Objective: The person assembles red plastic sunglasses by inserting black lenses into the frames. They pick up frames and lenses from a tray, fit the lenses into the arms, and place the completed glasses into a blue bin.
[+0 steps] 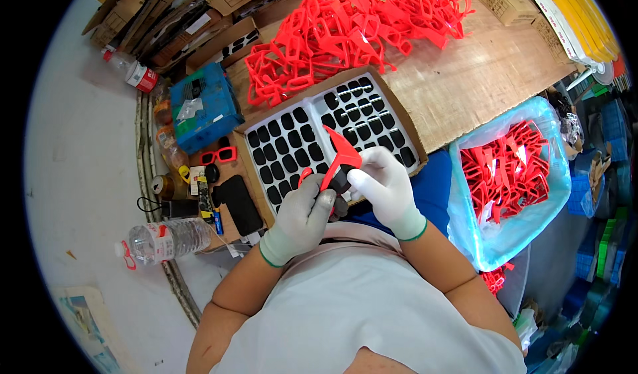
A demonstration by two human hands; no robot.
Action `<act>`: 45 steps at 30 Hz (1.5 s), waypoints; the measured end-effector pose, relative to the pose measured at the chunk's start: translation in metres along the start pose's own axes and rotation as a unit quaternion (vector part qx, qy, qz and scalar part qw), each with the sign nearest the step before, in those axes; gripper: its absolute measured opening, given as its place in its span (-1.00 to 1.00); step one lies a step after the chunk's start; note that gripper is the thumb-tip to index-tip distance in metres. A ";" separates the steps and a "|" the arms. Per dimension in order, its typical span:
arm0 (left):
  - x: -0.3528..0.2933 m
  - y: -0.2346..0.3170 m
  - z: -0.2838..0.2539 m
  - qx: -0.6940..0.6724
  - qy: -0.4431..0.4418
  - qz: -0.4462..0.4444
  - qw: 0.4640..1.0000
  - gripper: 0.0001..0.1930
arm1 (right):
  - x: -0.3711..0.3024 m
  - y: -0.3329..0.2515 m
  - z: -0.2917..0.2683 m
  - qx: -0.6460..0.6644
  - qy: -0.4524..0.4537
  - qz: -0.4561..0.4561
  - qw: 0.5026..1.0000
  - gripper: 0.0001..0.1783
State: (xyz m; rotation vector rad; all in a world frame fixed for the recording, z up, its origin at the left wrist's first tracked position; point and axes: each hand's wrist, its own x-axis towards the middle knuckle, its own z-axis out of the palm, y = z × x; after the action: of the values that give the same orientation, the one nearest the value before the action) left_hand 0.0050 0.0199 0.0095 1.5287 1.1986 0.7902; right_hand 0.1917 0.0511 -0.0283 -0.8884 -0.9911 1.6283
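Observation:
Above my lap, my left hand (298, 216), in a pale glove with grey fingertips, is closed around a red sunglasses frame (345, 150). The frame is tilted, with one wide temple pointing up and away. Over at its right side, my right hand (391, 191), in a white glove, pinches a dark lens (341, 179) against the frame. Whether that lens sits in its rim I cannot tell, as the fingers cover part of it. Just beyond both hands lies an open cardboard box (413, 123) with rows of black lenses (287, 121) on white backing.
A big heap of red frames (339, 32) covers the table's far side. At right stands a blue-lined bin (557, 175) of red frames. On the left are a blue box (203, 108), red glasses (218, 155), a black phone (240, 204) and a plastic bottle (169, 240).

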 end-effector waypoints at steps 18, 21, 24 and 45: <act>-0.009 -0.007 -0.008 -0.040 -0.012 -0.036 0.998 -0.76 | 0.005 -0.022 -0.003 -0.019 -0.133 0.094 0.986 -0.73; -0.010 -0.002 -0.011 -0.034 -0.013 -0.034 0.999 -0.75 | 0.004 -0.027 -0.004 -0.018 -0.158 0.087 0.984 -0.72; -0.010 -0.001 -0.013 -0.047 -0.028 -0.040 0.998 -0.75 | 0.007 -0.022 -0.009 0.003 -0.178 0.098 0.979 -0.72; -0.016 -0.012 -0.012 -0.056 0.025 -0.031 0.998 -0.68 | 0.004 -0.017 0.007 -0.058 -0.139 0.096 0.984 -0.72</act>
State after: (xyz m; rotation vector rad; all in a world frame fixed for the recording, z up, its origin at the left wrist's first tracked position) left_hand -0.0141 0.0083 0.0026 1.3820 1.2126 0.8451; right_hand 0.1908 0.0569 -0.0100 -0.8703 -1.2333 1.9116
